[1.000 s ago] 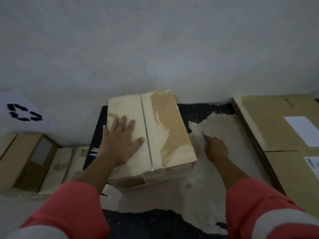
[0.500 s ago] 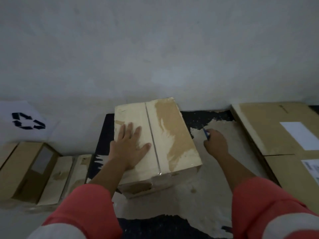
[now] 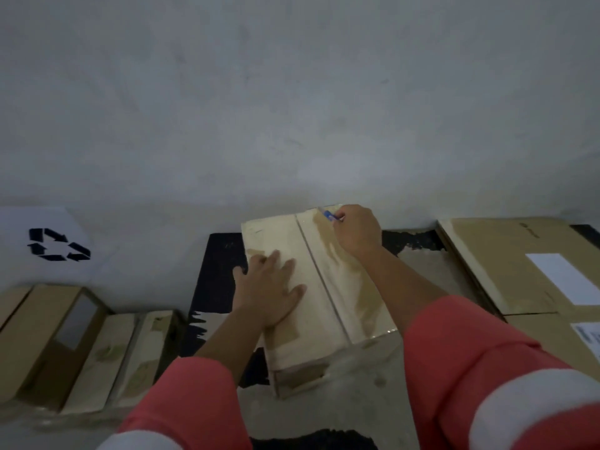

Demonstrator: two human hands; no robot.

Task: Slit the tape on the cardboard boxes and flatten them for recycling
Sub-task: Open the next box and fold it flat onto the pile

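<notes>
Cardboard box (image 3: 350,297) is seen lying closed on the worn surface (image 3: 363,404), with its taped seam (image 3: 319,280) running away from the viewer. The left hand (image 3: 271,292) is laid flat on the left flap, its grip spread and the fingers straight. The right hand (image 3: 358,232) is held over the box's far end, its grip pinched round a blue cutter (image 3: 329,216), whose tip is near the far end of the seam.

Sign: a recycling symbol (image 3: 58,244) of three dark arrows, on a white sheet (image 3: 19,222) at far left.
Label: white label (image 3: 561,277) on the large cardboard box (image 3: 487,254) at right, nothing legible.
Second label (image 3: 589,339): at the right edge, print too blurred to read.
</notes>
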